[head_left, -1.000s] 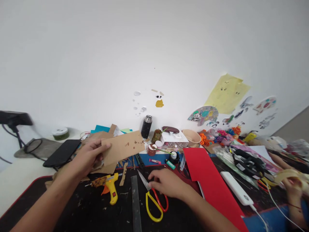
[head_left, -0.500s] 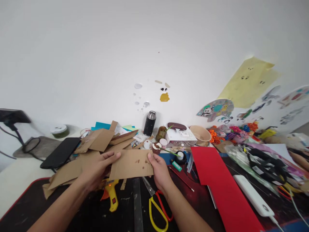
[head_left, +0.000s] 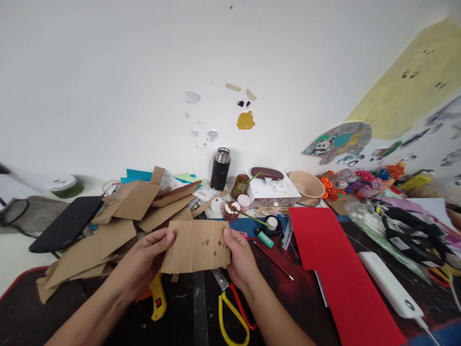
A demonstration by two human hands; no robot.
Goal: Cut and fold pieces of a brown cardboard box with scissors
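Observation:
A rectangular piece of brown cardboard is held up between both hands, over the dark mat. It has several dark spots on its right half and faint vertical creases. My left hand pinches its left edge, thumb in front and fingers partly hidden behind. On the right edge, my right hand grips it the same way. Below the cardboard lie scissors with yellow and red handles, a dark ruler and a yellow glue gun, which is partly covered by my left hand and the cardboard.
Loose cardboard scraps pile up at the left. A black flask, a white box and a tan bowl stand along the wall. Red card, a white power strip and a pencil lie to the right.
The cardboard now shows vertical creases and a slightly bent surface where it looked flatter before. Both hands still grip its ends. The camera view has shifted closer to the table.

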